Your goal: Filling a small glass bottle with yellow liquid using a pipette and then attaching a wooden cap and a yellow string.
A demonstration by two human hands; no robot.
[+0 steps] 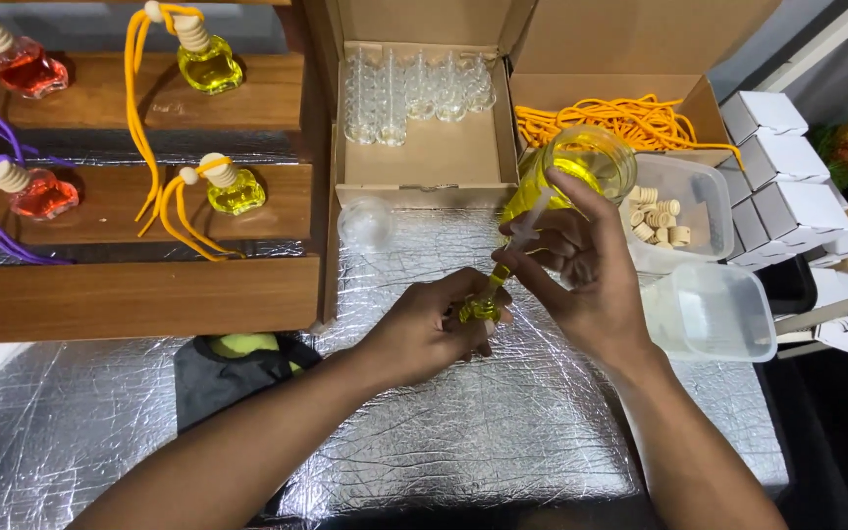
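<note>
My left hand (424,329) grips a tiny glass bottle (480,311) with yellow liquid in it, low over the silver foil mat (463,432). My right hand (581,265) holds a clear syringe (520,240) with yellow liquid, its tip down at the bottle's mouth. Just behind my right hand stands a round glass jar of yellow liquid (586,162). Whether my fingers touch the jar I cannot tell.
Wooden shelves (130,285) at left carry filled bottles, yellow (210,61) and red (26,69), with cords. An open cardboard box (424,147) holds empty glass bottles, another holds orange cords (630,118). A plastic tub of wooden caps (669,211), an empty tub (714,314) and white cartons (787,196) stand at right.
</note>
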